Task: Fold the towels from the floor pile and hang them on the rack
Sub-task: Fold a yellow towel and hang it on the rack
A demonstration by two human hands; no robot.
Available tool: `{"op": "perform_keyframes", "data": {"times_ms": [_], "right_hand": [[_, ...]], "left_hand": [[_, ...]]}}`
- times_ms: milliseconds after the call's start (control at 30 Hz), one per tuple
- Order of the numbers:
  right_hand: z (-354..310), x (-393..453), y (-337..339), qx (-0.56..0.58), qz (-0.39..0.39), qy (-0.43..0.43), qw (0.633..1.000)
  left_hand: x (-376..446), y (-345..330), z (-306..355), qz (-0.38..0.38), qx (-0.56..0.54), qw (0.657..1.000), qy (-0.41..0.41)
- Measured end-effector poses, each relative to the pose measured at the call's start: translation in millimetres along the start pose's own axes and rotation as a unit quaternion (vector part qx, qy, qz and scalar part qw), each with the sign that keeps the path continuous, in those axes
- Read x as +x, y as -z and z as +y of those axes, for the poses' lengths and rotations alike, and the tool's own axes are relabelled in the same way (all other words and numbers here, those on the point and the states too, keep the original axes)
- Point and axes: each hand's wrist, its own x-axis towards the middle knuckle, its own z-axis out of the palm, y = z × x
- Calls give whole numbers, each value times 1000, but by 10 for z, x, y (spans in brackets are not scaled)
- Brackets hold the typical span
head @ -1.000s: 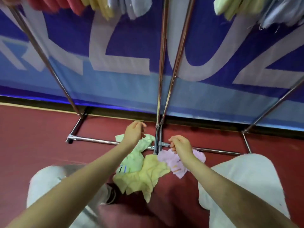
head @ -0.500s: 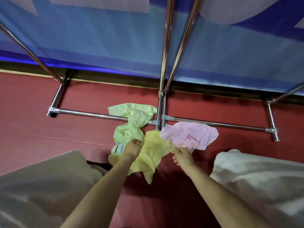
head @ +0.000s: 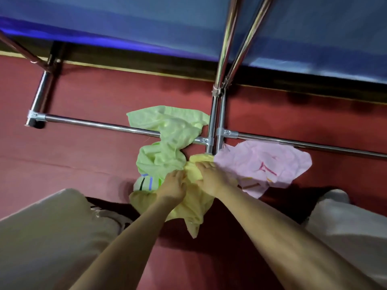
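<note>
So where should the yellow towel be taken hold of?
At its bunched upper edge, from above and the near side. The yellow towel lies crumpled between the green towel and pink towel, and both hands, left hand and right hand, already meet there.

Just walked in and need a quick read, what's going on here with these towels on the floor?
A person is crouched by the foot of a metal rack, both hands on a yellow towel in a small floor pile. The left hand and right hand are gathering it. A green towel lies over the rack's bottom bar, a pink towel beside it.
</note>
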Motion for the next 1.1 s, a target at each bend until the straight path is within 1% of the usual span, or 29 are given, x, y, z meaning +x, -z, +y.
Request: {"op": "perform_keyframes", "data": {"times_ms": [100,200,267,333,400,433,500,567,633,700,767,833,933,1033,1100], "right_hand": [[108,97,-91,-88,-29,12,996],[146,119,-111,-155,-5,32,987],[146,101,-135,-149,22,30,988],[100,-11,-129,-63,47,21,997],[34,-158,-96,26,65,17,997],[-6,-243,-58,76,61,2,995],[-85,-427,59,206,35,-67,976],[-127,-623,223,302,34,-111,946],[-148,-845,419,358,49,-130,924],[-189,-1089,650,401,65,-128,905],[-228,-1359,880,400,94,-111,905],[-268,-1683,1106,377,138,-69,913],[-316,-2280,1435,308,184,10,933],[-379,-2845,1663,196,174,62,963],[-435,-3105,1710,156,169,84,969]], "left_hand": [[99,-54,-158,31,51,998,-17],[152,-60,-250,50,129,990,-40],[135,-34,-241,43,155,986,-43],[72,17,-203,35,130,990,-47],[-25,69,-133,54,13,998,-38],[-66,90,-92,75,-57,995,-33],[-178,173,66,88,-167,982,-16],[-366,283,301,53,-237,970,16],[-577,381,511,25,-248,968,32],[-760,447,665,29,-249,968,19],[-967,553,842,47,-279,959,-2],[-1202,698,1039,76,-305,949,-35],[-1628,960,1285,116,-294,942,-112],[-2101,1224,1441,114,-277,935,-192],[-2410,1328,1520,112,-297,919,-234]]}}
